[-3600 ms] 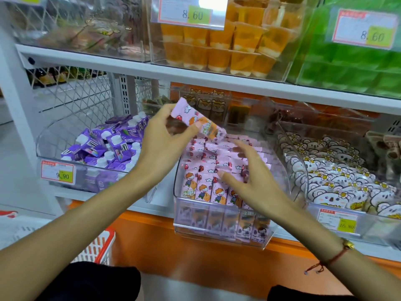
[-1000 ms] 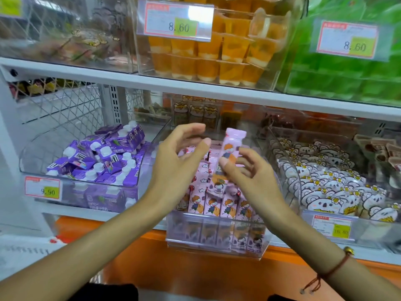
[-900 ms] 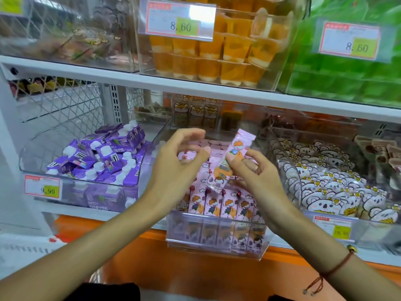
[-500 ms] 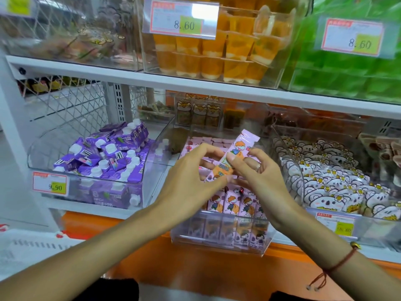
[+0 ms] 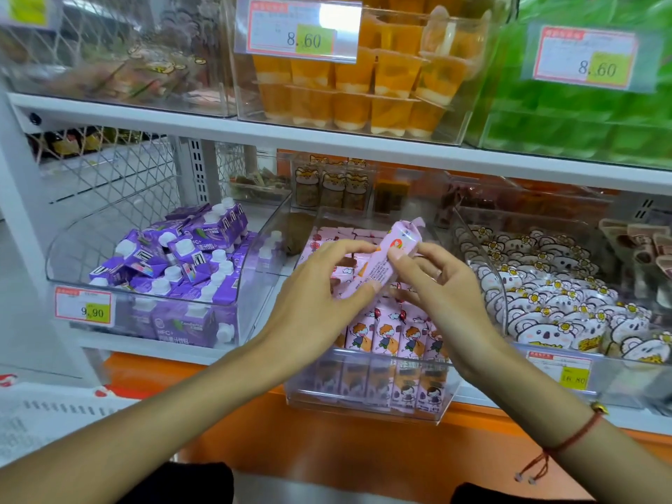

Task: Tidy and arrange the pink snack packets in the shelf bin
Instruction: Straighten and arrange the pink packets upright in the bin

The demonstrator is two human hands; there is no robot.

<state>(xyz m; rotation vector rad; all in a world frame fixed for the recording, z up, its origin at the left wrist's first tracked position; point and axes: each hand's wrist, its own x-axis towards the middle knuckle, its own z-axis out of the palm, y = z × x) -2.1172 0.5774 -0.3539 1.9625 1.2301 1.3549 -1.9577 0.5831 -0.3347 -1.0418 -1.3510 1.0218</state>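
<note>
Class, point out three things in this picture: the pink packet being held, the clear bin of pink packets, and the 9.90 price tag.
Pink packet [image 5: 387, 261], head view: the middle of its printed back.
Clear bin [image 5: 367, 391], head view: its transparent front wall.
9.90 price tag [image 5: 83, 307], head view: the centre of the label.

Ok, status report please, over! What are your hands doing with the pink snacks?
Left hand and right hand both pinching one pink packet, tilted above the clear bin. Front row standing upright. Nothing in the way. Over.
</note>
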